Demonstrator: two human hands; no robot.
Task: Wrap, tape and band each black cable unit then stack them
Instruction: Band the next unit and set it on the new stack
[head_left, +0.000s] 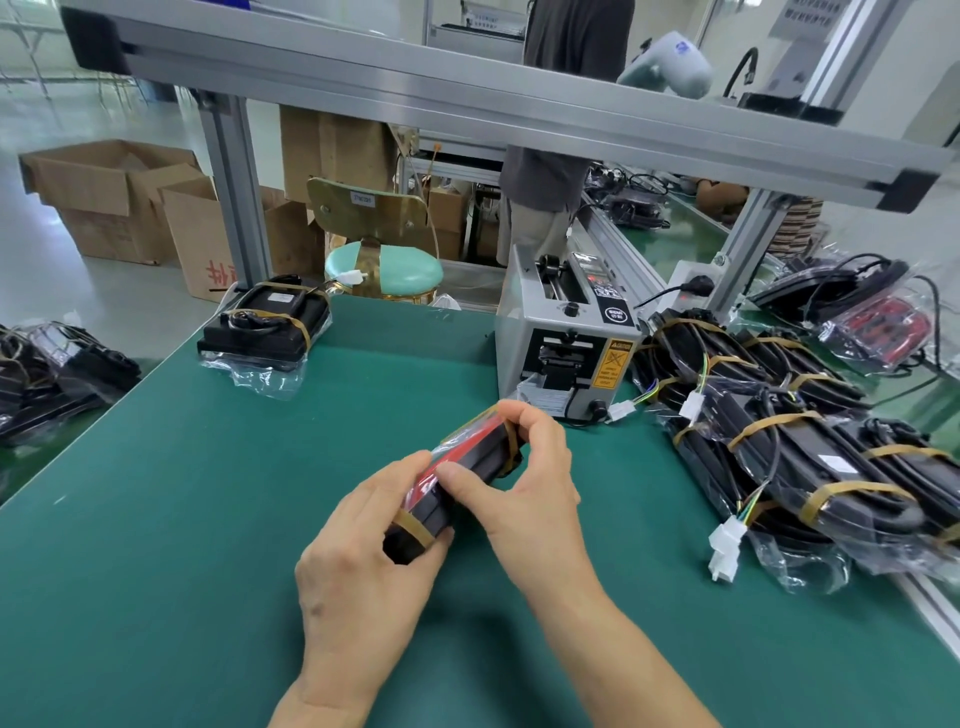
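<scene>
Factory packing line, plainly: green-matted workbench (218, 493) framed in aluminium rail (467, 98) overhead. Grey tape dispenser (566, 332) planted at the bench's far edge, toward the right corner. Heaped along the right edge, bagged and banded cable units (789, 431), white connectors (724, 540) dangling. One finished unit (270, 322) parked at the far left corner. Beyond the bench, open cardboard cartons (119, 202) on a pale floor, a mint-green stool (384, 270), another green line (680, 228) running off behind. Top right, possibly a white robot arm (670, 62), too cropped to confirm.
</scene>
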